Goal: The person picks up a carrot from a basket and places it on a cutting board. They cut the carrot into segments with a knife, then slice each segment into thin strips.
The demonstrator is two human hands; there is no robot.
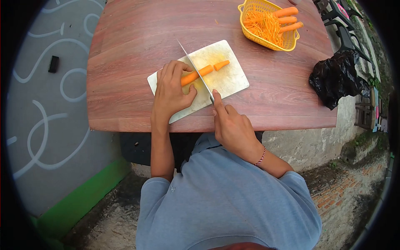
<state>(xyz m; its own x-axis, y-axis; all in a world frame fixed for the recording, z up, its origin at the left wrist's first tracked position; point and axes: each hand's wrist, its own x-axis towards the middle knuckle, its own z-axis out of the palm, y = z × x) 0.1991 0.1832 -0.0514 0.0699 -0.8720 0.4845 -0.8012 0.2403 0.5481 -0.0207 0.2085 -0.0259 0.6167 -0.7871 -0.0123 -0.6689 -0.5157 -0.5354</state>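
A carrot [190,78] lies across the white cutting board [235,79], its left part under my left hand [171,89]. The fingers of that hand curl over the carrot, with the thumb on the near side. In my right hand [235,128] is the handle of a kitchen knife [194,65], the index finger stretched along its top. The blade crosses the carrot and points toward the far left. A cut-off carrot end [221,65] lies just right of the longer piece, apart from it.
At the back right of the wooden table [137,37], a yellow plastic basket [266,41] holds shredded carrot [264,27] and several whole carrots [287,20]. A black plastic bag [337,77] sits at the right edge. A painted wall [50,91] borders the left side.
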